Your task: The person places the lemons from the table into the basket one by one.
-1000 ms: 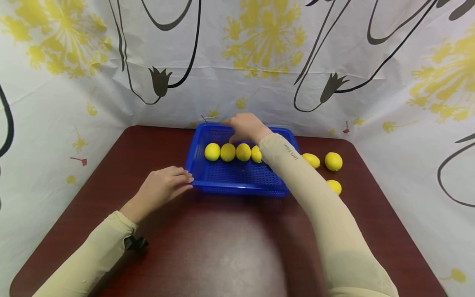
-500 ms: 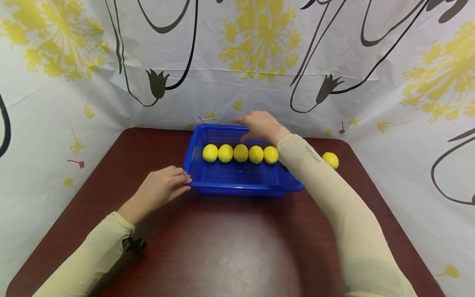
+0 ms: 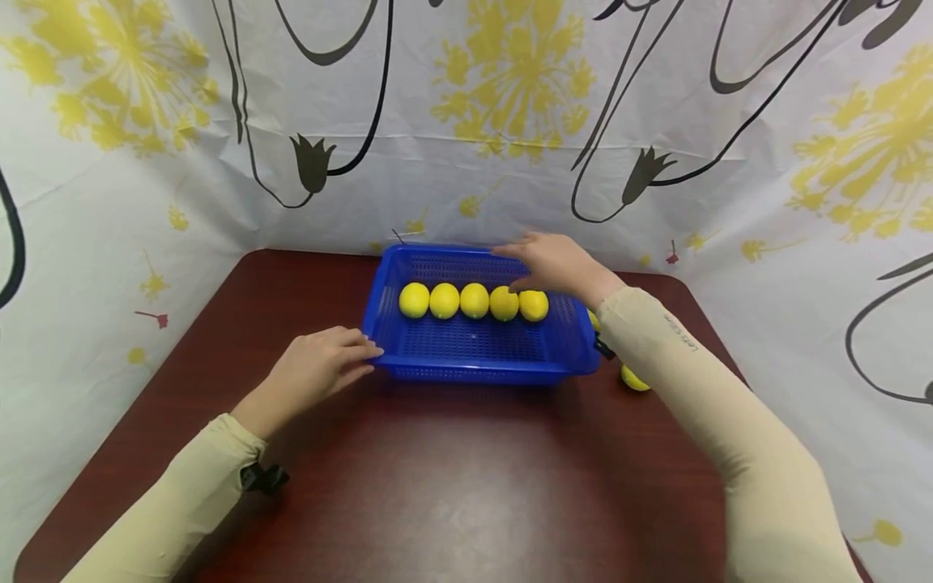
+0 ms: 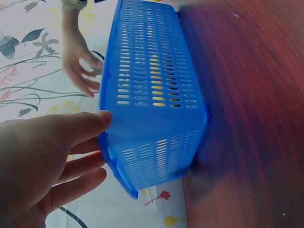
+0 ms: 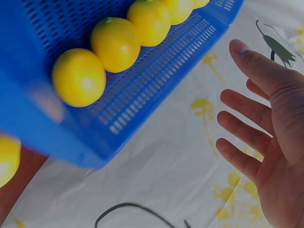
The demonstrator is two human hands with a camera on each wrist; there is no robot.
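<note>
A blue perforated plastic basket (image 3: pixel 466 366) stands on the table, with several yellow lemons (image 3: pixel 475 300) side by side in one row inside it. At the basket's near left corner my left hand (image 3: pixel 317 360) holds the rim; in the left wrist view the thumb (image 4: pixel 90 127) lies on the outer side and the other fingers behind the rim. Over the basket's back right part hovers my right hand (image 3: pixel 561 263). The right wrist view shows this hand (image 5: pixel 285 147) with fingers spread and nothing in them, apart from the basket (image 5: pixel 126 128).
Right of the basket, a lemon (image 3: pixel 636 378) lies on the dark red-brown table (image 3: pixel 452 486), partly behind my right sleeve. Another lemon (image 3: pixel 594 321) peeks out between basket and sleeve. A white patterned cloth (image 3: pixel 437 178) hangs behind and at both sides.
My right hand has moved to the right across the back of the basket, uncovering the row's right-hand lemons. My left hand has stayed at the basket's corner.
</note>
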